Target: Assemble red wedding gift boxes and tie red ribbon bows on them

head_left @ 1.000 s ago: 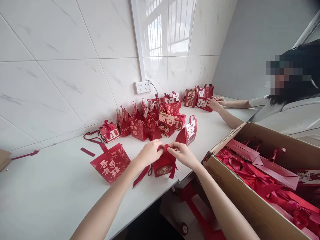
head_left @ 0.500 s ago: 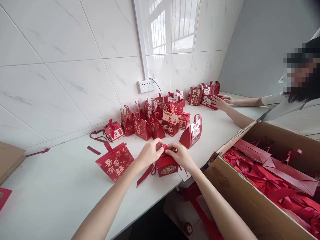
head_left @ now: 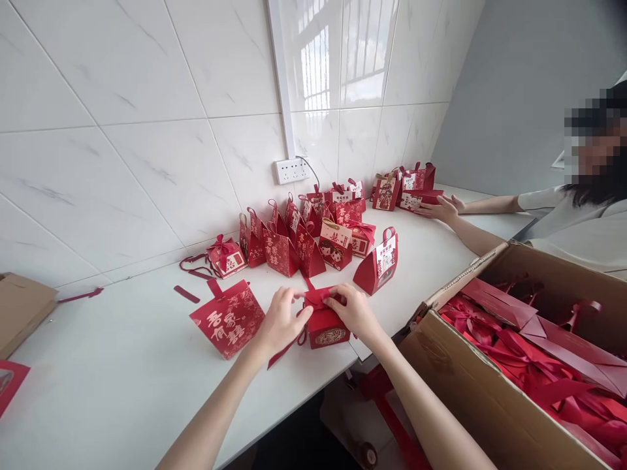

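Note:
A small red box (head_left: 327, 326) with a round gold label rests near the table's front edge, a red ribbon (head_left: 318, 298) across its top. My left hand (head_left: 284, 320) is at the box's left side, thumb and fingers apart, with nothing seen between them. On the right of the lid, my right hand (head_left: 353, 311) has its fingers bent together on the ribbon. A ribbon tail hangs at the lower left of the box. Left of my hands lies a flat red card package (head_left: 230, 318) with white characters.
Several red gift boxes (head_left: 279, 251) line the wall, and one (head_left: 379, 264) stands apart behind my right hand. An open carton (head_left: 441, 365) of red boxes fills the right. Another person's hands (head_left: 438, 209) touch a box at the far right.
My left hand has come away from the ribbon, down and to the left, and opened. The loop held up over the box now lies lower. The other person's hands have shifted slightly off their box.

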The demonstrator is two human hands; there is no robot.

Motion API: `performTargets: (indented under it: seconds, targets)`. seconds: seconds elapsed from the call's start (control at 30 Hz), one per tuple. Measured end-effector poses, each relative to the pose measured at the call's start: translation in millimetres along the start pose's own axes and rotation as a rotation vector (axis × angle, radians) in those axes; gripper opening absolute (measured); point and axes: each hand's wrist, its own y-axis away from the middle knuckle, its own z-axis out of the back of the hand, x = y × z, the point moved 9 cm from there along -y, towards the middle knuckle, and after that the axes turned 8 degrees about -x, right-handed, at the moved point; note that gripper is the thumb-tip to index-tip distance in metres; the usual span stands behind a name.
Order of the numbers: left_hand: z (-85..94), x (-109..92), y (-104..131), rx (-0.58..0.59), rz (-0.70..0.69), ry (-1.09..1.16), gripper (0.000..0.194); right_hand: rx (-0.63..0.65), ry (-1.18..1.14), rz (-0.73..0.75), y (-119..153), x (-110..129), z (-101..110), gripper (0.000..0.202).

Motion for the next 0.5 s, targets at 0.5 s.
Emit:
performTargets:
  seconds: [0.5]
  targets:
    - [1.2,-12.6,1.4,0.29,0.041,-0.034,0.023,-0.048,0.064,0.017,1.4,4.5,-2.1,0.009]
